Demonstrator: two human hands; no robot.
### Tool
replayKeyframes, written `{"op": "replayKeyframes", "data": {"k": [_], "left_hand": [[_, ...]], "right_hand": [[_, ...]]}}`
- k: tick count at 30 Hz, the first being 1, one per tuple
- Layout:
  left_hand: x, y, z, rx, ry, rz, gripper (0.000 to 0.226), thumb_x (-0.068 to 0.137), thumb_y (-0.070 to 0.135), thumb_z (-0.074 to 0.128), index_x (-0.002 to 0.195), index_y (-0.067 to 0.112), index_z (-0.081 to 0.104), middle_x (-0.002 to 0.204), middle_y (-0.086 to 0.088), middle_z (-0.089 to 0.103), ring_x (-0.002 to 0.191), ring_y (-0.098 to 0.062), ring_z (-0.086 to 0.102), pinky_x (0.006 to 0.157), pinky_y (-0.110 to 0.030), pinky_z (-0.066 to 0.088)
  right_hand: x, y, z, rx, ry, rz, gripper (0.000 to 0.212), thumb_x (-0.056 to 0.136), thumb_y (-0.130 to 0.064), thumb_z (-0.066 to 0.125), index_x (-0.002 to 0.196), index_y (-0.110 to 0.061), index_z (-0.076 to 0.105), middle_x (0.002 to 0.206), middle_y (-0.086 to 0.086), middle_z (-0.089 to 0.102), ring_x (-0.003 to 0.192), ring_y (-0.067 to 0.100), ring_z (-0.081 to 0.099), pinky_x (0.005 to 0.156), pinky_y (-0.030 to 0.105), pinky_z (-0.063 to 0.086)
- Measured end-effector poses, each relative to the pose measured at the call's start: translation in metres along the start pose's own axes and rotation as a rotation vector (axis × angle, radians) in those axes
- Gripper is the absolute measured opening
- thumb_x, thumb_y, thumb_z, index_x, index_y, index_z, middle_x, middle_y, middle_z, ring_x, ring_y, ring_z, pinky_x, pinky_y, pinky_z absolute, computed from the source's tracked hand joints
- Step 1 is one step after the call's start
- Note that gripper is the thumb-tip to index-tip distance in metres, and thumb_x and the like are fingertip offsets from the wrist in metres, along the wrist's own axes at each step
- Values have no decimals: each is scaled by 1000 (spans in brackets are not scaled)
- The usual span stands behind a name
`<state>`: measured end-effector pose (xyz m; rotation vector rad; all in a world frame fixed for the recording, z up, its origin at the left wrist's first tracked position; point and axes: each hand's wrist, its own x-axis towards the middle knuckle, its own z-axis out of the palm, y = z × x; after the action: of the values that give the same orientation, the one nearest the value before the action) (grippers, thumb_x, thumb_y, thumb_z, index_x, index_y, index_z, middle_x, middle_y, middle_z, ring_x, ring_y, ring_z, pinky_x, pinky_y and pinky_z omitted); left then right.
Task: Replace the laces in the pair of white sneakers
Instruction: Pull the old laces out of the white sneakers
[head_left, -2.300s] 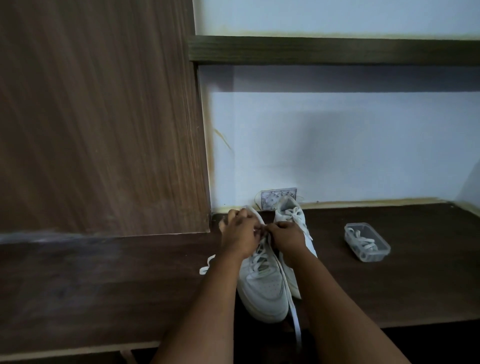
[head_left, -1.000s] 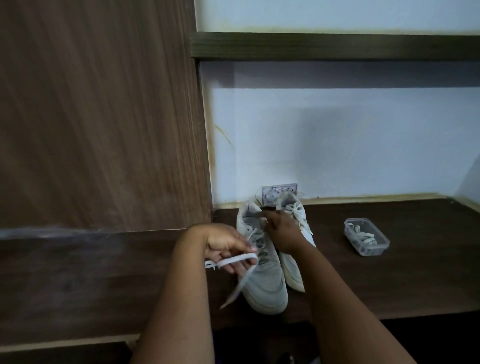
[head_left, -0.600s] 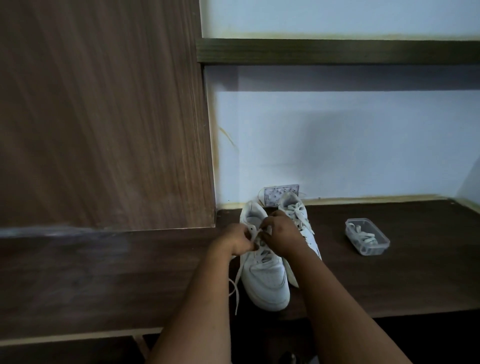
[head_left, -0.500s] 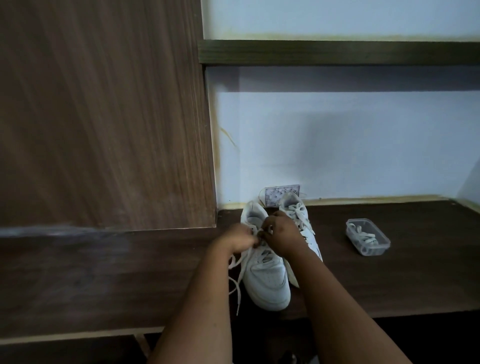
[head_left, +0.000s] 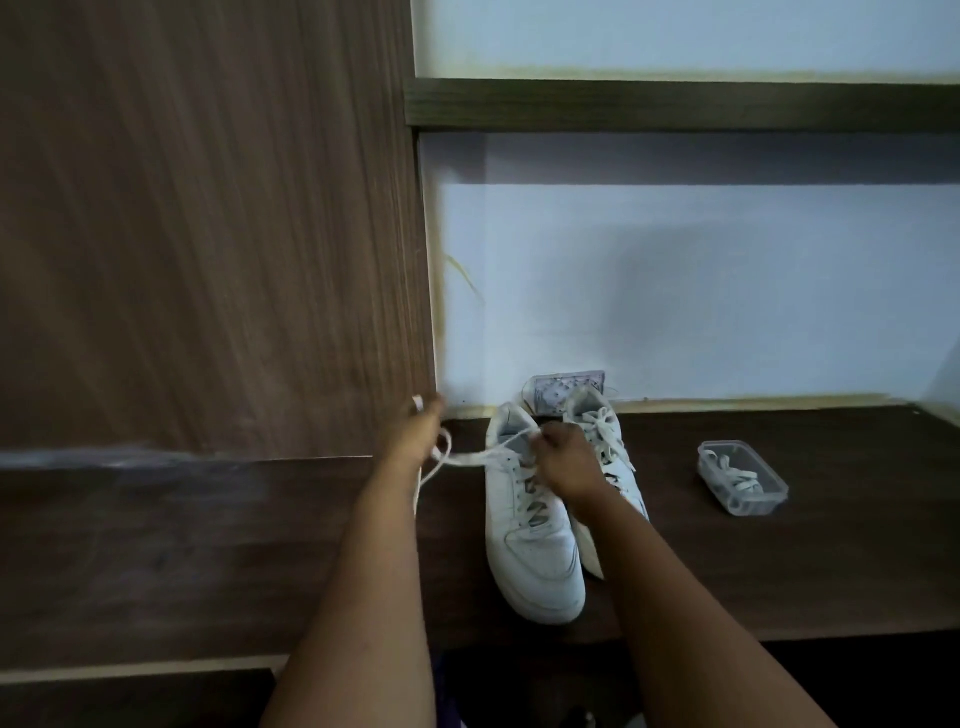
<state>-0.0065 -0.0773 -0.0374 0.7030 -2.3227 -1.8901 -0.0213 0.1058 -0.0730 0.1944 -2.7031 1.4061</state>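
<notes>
The head camera is looking down at a dark wooden shelf (head_left: 779, 571) set against a pale wall; a brown wood panel (head_left: 208, 234) is filling the left of the scene. Two white sneakers are standing side by side on the shelf, toes pointing near; the left sneaker (head_left: 532, 551) is sitting nearer, and the right sneaker (head_left: 597, 431), fully laced, is lying just behind and touching it.

The left hand (head_left: 418, 434) is reaching out to the far left, its fingers curling around a flat white lace (head_left: 470, 458); the lace is running in a taut line from that hand back to the upper eyelets of the left sneaker, and a slack tail is hanging below the wrist. The right hand (head_left: 563, 460) is resting on the top of the same sneaker, fingers curled in a pinch at the eyelets; exactly what they are pinching is too small to tell.

Half a second earlier both hands were huddling together over the tongue; now the left one has swung away, drawing the lace out. That probably means the lace is travelling through an upper eyelet, though whether it is coming out or going in cannot be told.

To the right, well apart, a clear plastic container (head_left: 769, 501) is holding another coiled white lace (head_left: 732, 475).
</notes>
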Motion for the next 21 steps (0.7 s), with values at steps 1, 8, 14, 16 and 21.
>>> {"op": "replayKeyframes", "data": {"k": [1, 8, 14, 16, 21], "left_hand": [[4, -9, 2, 285, 30, 3, 55, 93, 56, 49, 131, 16, 55, 128, -9, 59, 114, -27, 56, 92, -37, 39], [-2, -20, 29, 856, -58, 99, 50, 82, 48, 69, 114, 9, 65, 120, -12, 65, 103, -27, 63, 75, -28, 47], [-25, -14, 50, 681, -202, 262, 39, 83, 33, 71, 114, 12, 62, 116, -8, 62, 111, -25, 59, 78, -26, 43], [-24, -17, 49, 665, -250, 261, 38, 82, 34, 73, 107, 6, 65, 108, -11, 67, 104, -27, 63, 70, -23, 39], [-25, -12, 52, 661, -363, 280, 29, 81, 36, 74, 75, 10, 63, 71, 3, 51, 63, -11, 46, 51, -22, 31]], "right_hand": [[-1, -9, -7, 252, 1, 115, 28, 94, -33, 49, 105, -13, 65, 114, 16, 63, 104, 30, 60, 96, 49, 48], [2, -13, -73, 1056, 471, 138, 9, 93, -24, 56, 85, -21, 60, 91, -1, 59, 88, 15, 57, 74, 28, 43], [4, 18, -95, 650, 687, 123, 17, 94, -25, 50, 100, -10, 57, 89, 4, 60, 80, 17, 55, 66, 25, 39], [4, 33, -88, 119, 367, 150, 21, 92, -31, 53, 99, -13, 61, 88, 7, 60, 84, 21, 56, 71, 27, 37], [-2, 25, -63, -328, 187, -39, 43, 81, -29, 71, 118, -13, 55, 110, 13, 58, 102, 30, 57, 86, 31, 44]]}}
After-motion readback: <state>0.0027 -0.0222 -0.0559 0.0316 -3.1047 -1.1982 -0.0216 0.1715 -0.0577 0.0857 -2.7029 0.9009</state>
